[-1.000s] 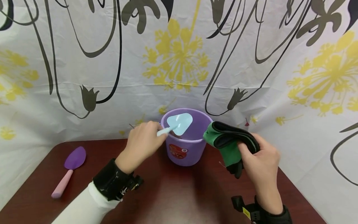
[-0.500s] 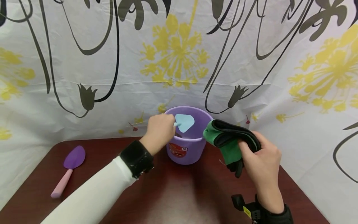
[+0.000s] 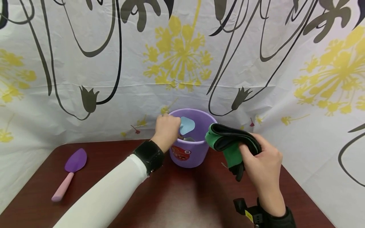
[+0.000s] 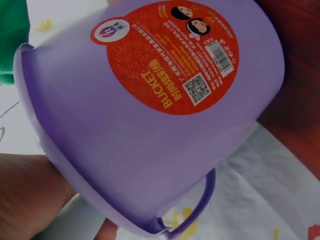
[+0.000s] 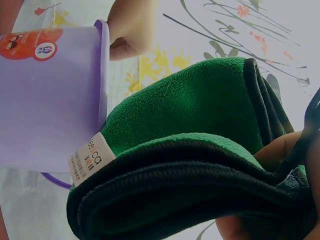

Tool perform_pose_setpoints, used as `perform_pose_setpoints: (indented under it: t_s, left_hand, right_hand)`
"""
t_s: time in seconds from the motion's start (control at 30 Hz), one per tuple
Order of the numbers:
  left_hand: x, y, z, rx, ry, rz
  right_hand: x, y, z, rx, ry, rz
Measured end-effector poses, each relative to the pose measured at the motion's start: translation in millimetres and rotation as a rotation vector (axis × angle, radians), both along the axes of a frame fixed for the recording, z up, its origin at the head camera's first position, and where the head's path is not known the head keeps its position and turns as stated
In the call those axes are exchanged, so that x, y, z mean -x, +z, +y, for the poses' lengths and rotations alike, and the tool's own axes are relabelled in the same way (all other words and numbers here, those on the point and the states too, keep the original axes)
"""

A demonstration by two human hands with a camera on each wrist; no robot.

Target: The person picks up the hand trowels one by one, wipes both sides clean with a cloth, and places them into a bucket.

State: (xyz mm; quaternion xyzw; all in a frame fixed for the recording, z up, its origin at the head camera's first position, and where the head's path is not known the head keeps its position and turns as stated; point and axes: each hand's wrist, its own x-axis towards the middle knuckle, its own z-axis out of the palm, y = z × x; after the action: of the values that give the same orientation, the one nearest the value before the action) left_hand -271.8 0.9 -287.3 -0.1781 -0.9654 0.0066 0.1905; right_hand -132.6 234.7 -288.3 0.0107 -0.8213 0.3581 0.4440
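My left hand (image 3: 167, 129) grips the handle of a small light-blue trowel (image 3: 187, 125) at the left rim of a purple bucket (image 3: 192, 157). The trowel's blade shows within the bucket's mouth, while the fist hides its handle. In the left wrist view, the bucket (image 4: 135, 135) fills most of the picture, with a red label on its side. A folded green towel with black edging (image 3: 233, 156) is held by my right hand (image 3: 263, 167), beside the bucket's right rim. A white tag sticks out of the towel (image 5: 185, 105) in the right wrist view.
A purple trowel with a pink handle (image 3: 76, 161) lies at the left on the dark red table (image 3: 182, 196). Inside the bucket, a greyish object (image 3: 189, 139) shows near the front rim. A patterned white cloth (image 3: 137, 104) hangs behind the table.
My left hand has moved right to the bucket's rim with the light-blue trowel, whose blade now shows smaller inside the mouth. The right hand and towel have barely moved.
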Motion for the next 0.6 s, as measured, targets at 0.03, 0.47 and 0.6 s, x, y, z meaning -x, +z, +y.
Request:
perform_pose_setpoints:
  t_s: [0.03,0.47,0.6]
  left_hand:
    - [0.1,0.1,0,0.002,-0.015,0.008]
    - [9.7,1.2,16,0.091,-0.130,-0.046]
    - [14.7,0.9,20,0.105,-0.113,-0.070]
  right_hand:
    - [0.0,-0.2,0,0.001,0.002,0.001]
    - [-0.3,-1.8,-3,-0.020,0.041,0.028]
    - [0.1,-2.5,-4,-0.024,0.056,0.048]
